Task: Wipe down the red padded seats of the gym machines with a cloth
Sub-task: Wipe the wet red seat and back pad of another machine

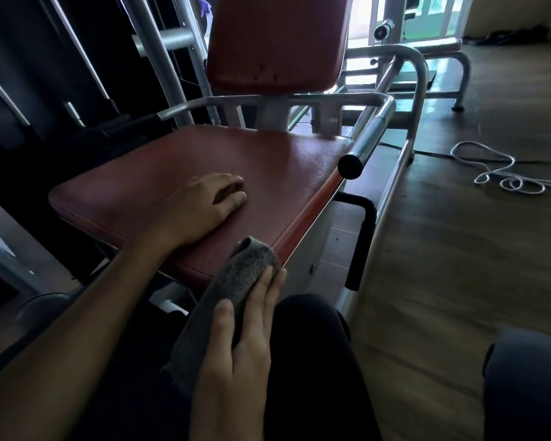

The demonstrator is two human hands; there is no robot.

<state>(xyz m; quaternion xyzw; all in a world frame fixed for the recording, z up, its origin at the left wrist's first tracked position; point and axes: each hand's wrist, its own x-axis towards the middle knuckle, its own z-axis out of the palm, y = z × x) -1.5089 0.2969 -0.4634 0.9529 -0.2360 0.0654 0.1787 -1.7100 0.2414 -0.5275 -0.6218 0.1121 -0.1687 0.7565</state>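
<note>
holding the cloth (236,281) in your right hand (236,342), bottom middle, you are at the near edge of the seat (268,160). your left hand (204,205) lies loose and flat on it, mid frame. wiping here looks not yet done; other seats likely wait.

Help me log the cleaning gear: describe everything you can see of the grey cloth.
The cloth is dark grey and fuzzy, like terry or microfibre, folded into a thick strip. The right hand grips it around the middle, thumb on one side, fingers on the other. Its rounded upper end stands at the near edge of the red seat; whether they touch cannot be told. Its lower end hangs loose beside the hand.
</note>
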